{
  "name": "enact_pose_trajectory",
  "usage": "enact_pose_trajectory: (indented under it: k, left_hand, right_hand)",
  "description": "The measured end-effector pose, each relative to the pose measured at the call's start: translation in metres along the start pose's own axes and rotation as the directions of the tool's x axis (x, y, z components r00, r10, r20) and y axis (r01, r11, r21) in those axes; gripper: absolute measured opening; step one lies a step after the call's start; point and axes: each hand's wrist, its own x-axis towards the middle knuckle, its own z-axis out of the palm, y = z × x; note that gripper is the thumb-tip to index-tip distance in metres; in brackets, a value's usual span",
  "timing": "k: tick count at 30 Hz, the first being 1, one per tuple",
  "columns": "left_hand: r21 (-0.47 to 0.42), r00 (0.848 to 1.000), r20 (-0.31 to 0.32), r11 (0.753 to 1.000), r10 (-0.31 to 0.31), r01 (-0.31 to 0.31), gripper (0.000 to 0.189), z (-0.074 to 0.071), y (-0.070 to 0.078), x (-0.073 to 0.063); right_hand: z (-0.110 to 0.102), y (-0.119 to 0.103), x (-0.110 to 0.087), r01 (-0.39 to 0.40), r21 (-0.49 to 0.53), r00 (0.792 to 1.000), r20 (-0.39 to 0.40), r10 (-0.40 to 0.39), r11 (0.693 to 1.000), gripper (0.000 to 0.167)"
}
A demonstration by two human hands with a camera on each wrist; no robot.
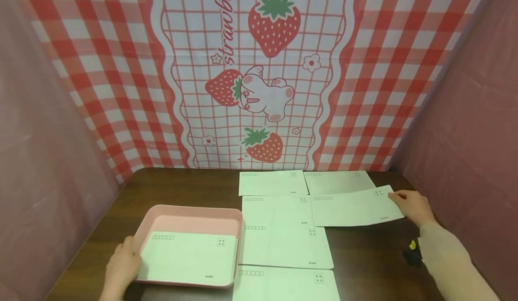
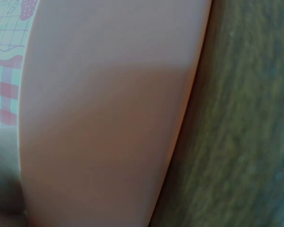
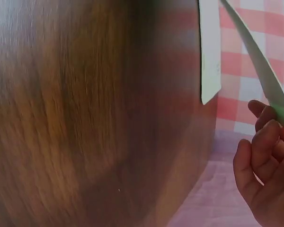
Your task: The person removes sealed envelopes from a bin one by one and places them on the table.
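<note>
The right hand [image 1: 410, 205] is at the right side of the head view. It pinches the corner of a pale green envelope [image 1: 356, 207]. In the right wrist view the fingers [image 3: 264, 142] are curled together on the paper's edge, and the envelope bends up off the table [image 1: 182, 188]. So the envelope looks thin, light and floppy. It may slip or crease, so a soft pinch at a corner or along an edge seems best.

The left hand [image 1: 121, 267] is at the lower left. It rests on the side of a pink tray [image 1: 190, 213]. I cannot tell if its fingers wrap around the rim. The tray looks stiff and smooth. 1 envelope in the tray [image 1: 188, 258] lies flat. 5 more envelopes [image 1: 283, 242] lie flat in the middle of the table, near the tray.
</note>
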Motion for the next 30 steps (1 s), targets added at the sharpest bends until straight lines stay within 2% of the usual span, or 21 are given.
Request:
enact_pose_trajectory:
  k: [5,11,16,22,24,30]
  left_hand:
    - [0.002,1.0,0.002,1.0,-0.005,0.005,0.043,0.0,0.0,0.0]
    - [-0.003,1.0,0.0,1.0,-0.008,0.008,0.043,0.0,0.0,0.001]
    - [0.0,1.0,0.0,1.0,-0.006,0.006,0.043,0.0,0.0,0.001]
    - [-0.006,1.0,0.0,1.0,-0.008,0.008,0.042,0.0,0.001,0.0]
    - [-0.007,1.0,0.001,1.0,-0.007,0.007,0.042,0.0,0.001,0.0]
    - [-0.005,1.0,0.0,1.0,-0.011,0.011,0.043,0.0,0.001,-0.001]
  right_hand:
    - [0.0,-0.004,0.003,-0.012,-0.037,1.0,-0.014,0.012,0.999,0.059]
    - [0.002,-0.006,0.005,-0.037,-0.076,0.997,-0.068,0.032,0.996,0.046]
    - [0.005,-0.005,0.004,-0.12,-0.085,0.992,-0.058,0.115,0.989,0.044]
    - [0.009,-0.005,0.003,-0.18,-0.072,0.984,-0.024,0.178,0.981,0.048]
    - [0.011,-0.005,0.003,-0.188,-0.071,0.982,-0.007,0.188,0.98,0.049]
    - [0.017,-0.006,0.003,-0.149,-0.065,0.989,0.007,0.15,0.987,0.05]
